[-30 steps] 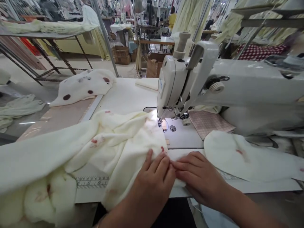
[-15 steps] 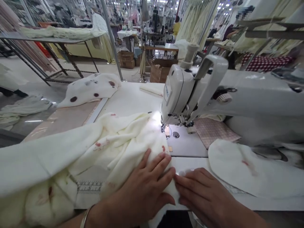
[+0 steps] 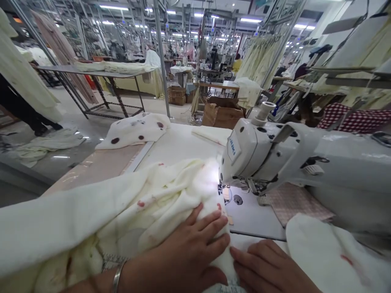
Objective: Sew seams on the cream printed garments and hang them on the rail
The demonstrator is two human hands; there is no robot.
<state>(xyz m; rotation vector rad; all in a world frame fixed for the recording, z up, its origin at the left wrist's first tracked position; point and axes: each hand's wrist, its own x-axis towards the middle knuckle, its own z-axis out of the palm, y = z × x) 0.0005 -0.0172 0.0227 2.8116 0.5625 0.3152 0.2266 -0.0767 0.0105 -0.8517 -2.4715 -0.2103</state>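
A bulky cream fleece fabric [image 3: 131, 207] with small red marks lies bunched across the table and runs under my left hand [image 3: 191, 248]. That hand lies flat on it with the fingers spread, a metal bangle [image 3: 117, 277] on the wrist. My right hand [image 3: 259, 268] sits just beyond, its fingertips pressed against the fabric's right edge. The fabric's far end reaches the presser foot [image 3: 222, 190] of a white JUKI sewing machine [image 3: 253, 156]. The needle is hidden in glare and shadow.
A white fabric piece with dark brown spots [image 3: 134, 132] lies on the white table [image 3: 180, 144]. A cream fabric piece [image 3: 330, 256] and checked pink cloth [image 3: 295, 203] lie to the right. A person's legs [image 3: 30, 110] stand far left, beyond cardboard boxes and racks.
The view has tilted upward, so the machine and table sit lower in the picture. Both hands remain on the fabric near the presser foot.
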